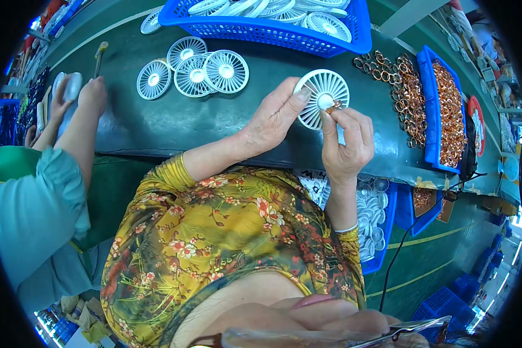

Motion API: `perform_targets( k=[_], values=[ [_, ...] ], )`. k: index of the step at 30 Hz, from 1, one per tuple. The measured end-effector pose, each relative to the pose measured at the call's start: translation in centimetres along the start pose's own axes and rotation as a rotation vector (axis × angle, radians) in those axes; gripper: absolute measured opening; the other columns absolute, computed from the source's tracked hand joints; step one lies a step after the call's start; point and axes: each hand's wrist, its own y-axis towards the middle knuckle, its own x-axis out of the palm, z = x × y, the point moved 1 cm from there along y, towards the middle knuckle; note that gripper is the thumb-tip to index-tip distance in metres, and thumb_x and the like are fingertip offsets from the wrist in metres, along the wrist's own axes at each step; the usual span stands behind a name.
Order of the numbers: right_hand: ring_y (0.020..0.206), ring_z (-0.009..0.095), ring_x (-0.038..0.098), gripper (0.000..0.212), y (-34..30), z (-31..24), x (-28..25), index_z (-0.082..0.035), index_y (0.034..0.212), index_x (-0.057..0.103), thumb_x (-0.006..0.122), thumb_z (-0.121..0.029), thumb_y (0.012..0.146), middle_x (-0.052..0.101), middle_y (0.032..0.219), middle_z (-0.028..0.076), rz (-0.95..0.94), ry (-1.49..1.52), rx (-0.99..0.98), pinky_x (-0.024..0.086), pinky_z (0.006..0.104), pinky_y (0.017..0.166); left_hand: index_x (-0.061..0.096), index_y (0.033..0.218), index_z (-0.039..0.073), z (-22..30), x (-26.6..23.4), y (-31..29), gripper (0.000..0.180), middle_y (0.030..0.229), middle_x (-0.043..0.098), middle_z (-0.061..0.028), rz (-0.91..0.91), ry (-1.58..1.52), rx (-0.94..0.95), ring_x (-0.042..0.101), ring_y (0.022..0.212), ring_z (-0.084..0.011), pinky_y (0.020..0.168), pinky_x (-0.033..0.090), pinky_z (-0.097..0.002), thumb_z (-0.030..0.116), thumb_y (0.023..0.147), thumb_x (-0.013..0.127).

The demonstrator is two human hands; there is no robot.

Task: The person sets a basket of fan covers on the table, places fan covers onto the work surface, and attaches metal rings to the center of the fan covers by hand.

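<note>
The white spoked disc was raised above the counter, on your side of the blue basket, toward its right end. Your left hand was clamped on the disc's left rim, thumb on the upper face. Your right hand had thumb and fingertips together on a small copper-colored piece at the hub; you could not tell whether it was seated there. In front of the basket's left half lay a cluster of four similar discs. To the basket's right you had a spread of copper-colored rings, then a blue tray filled with copper-colored parts. Well left of the basket, a co-worker's hand gripped an upright stick-like tool.
</note>
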Motion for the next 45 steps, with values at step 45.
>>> perform_targets(
  k=[45],
  values=[
    [0.075, 0.036, 0.062, 0.03, 1.2, 13.2, 0.7, -0.005, 0.082, 0.056, 0.053, -0.034, 0.088, 0.061, 0.086, 0.017, -0.588, -0.697, 0.416, 0.049, 0.0466, 0.065, 0.052, 0.118, 0.017, -0.2, -6.0, -1.8, 0.043, 0.105, 0.057, -0.0076, 0.341, 1.609, 0.313, 0.052, 0.091, -0.0239, 0.076, 0.038, -0.035, 0.012, 0.076, 0.063]
  ],
)
